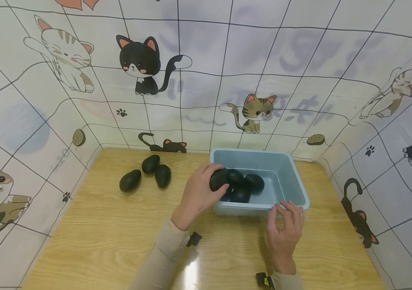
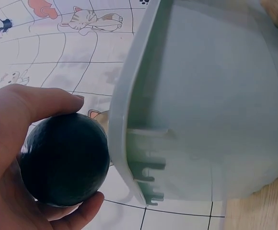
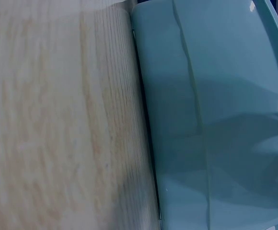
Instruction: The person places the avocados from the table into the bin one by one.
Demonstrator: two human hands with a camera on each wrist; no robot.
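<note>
My left hand (image 1: 200, 191) grips a dark avocado (image 1: 218, 180) at the left side of the light blue plastic bin (image 1: 285, 169). In the left wrist view the same avocado (image 2: 64, 160) sits between thumb and fingers, right beside the bin's rim (image 2: 117, 115). Several dark avocados (image 1: 254, 183) lie inside the bin, grouped at its left; the held one partly covers them. At the front right of the bin, my right hand (image 1: 286, 231) has its fingers loosely bent, fingertips right at the rim. The right wrist view shows mostly the bin's outer wall (image 3: 215, 120).
Three more avocados (image 1: 151, 164) rest together on the wooden table (image 1: 119, 237), left of the bin. Cat-printed sheets (image 1: 198, 88) stand behind the table and along both sides. The bin stands near the back sheet.
</note>
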